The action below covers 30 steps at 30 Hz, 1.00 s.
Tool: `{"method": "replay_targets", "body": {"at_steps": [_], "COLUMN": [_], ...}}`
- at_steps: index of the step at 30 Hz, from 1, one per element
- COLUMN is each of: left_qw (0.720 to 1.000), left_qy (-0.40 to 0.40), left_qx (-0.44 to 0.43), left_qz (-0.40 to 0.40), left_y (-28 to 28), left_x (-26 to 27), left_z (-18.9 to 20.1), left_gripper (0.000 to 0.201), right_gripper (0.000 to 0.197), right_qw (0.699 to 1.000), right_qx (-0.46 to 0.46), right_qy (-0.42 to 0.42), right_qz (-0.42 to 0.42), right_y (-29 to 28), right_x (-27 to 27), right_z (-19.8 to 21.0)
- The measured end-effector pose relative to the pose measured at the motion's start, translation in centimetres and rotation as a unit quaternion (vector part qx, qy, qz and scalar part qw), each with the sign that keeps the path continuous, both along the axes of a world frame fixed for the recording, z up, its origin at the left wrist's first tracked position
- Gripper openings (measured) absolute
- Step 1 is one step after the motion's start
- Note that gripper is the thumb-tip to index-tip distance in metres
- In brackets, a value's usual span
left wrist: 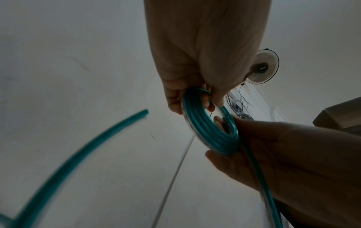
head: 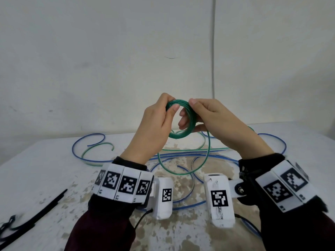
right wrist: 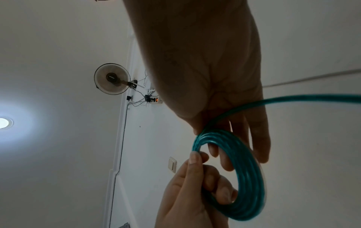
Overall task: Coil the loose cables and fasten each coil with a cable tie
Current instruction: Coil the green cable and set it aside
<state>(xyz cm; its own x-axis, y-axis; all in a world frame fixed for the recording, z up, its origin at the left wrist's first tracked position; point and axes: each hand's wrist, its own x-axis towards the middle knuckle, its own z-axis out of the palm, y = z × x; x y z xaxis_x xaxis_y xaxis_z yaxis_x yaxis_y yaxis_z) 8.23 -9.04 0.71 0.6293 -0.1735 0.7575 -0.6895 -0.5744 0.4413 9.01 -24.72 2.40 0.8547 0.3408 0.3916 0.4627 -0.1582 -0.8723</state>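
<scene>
Green coil point(head: 183, 120) pinched by both hands' fingers point(head: 170, 110).

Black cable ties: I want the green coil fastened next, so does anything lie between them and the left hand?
Nothing visible does. The black cable ties lie on bare table, while the left hand holds the green coil.

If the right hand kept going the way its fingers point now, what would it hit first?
Probably the left hand: the right hand points leftward across the green cable coil both hold, and the left fingers grip its far side. Depth is uncertain.
</scene>
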Motion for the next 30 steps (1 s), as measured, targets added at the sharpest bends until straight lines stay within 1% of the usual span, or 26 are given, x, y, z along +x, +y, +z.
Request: {"method": "replay_targets", "body": {"at_steps": [7, 13, 15, 18, 20, 22, 27, 30], "left_qw": [1.0, 1.0, 0.999, 0.992, 0.986, 0.985, 0.983, 0.984], "left_qy": [-0.003, -0.015, 0.014, 0.091, 0.132, 0.144, 0.159, 0.158], "left_qx": [-0.011, -0.019, -0.034, -0.062, -0.049, -0.03, -0.024, -0.015], "left_qz": [-0.001, 0.001, -0.018, -0.068, -0.091, -0.093, -0.091, -0.081], "left_y": [-0.3, -0.5, -0.7, -0.4, -0.2, -0.1, 0.2, 0.0], "left_x": [-0.2, -0.1, -0.2, -0.6, -0.8, -0.9, -0.9, -1.0], "left_z": [0.1, 0.0, 0.0, 0.2, 0.5, 0.5, 0.5, 0.5], "left_gripper": [0.011, 0.009, 0.012, 0.018, 0.022, 0.022, 0.016, 0.013], "right_gripper": [0.037, 0.042, 0.041, 0.039, 0.039, 0.04, 0.04, 0.033], "right_qw": [0.999, 0.995, 0.996, 0.999, 1.0, 0.999, 0.998, 0.996], "right_qx": [0.033, 0.06, 0.049, 0.013, -0.015, -0.034, -0.067, -0.079], "right_qy": [0.001, 0.068, 0.06, 0.035, 0.021, 0.012, 0.002, 0.001], "right_qz": [0.004, 0.05, 0.042, 0.019, 0.017, 0.009, -0.006, -0.038], "right_y": [0.0, -0.3, -0.3, -0.4, -0.2, 0.0, 0.2, 0.5], "right_x": [0.0, 0.2, 0.3, 0.4, 0.4, 0.3, 0.0, -0.2], "right_z": [0.0, 0.0, 0.0, -0.1, -0.3, -0.4, -0.1, -0.2]}}
